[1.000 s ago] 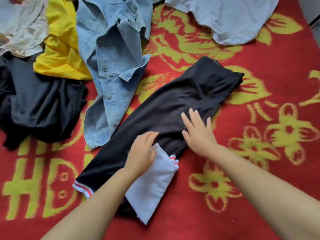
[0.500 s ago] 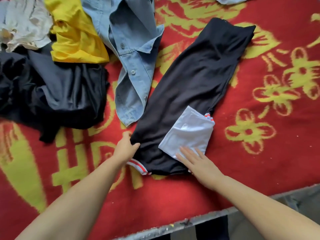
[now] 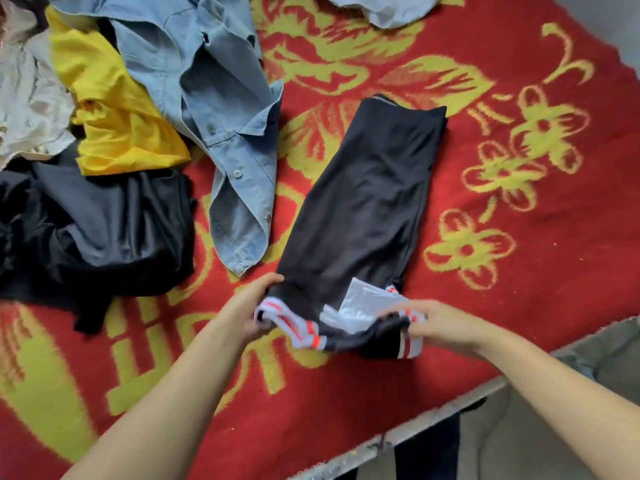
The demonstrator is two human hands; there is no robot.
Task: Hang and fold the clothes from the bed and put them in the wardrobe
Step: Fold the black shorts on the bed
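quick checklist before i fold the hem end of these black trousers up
1. Left hand grips the striped hem: ok.
2. Right hand grips the other hem corner: ok, though blurred.
3. Black trousers lie flat above the hands: ok.
4. White pocket lining tucked in: not ok, it sticks out.
5. Denim shirt apart from the trousers: ok.
6. Waistband layers aligned: cannot tell.

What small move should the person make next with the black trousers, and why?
Probably fold the striped cuffs up toward the waistband: the left hand and right hand each grip the near end of the black striped-cuff trousers, which lie flat.
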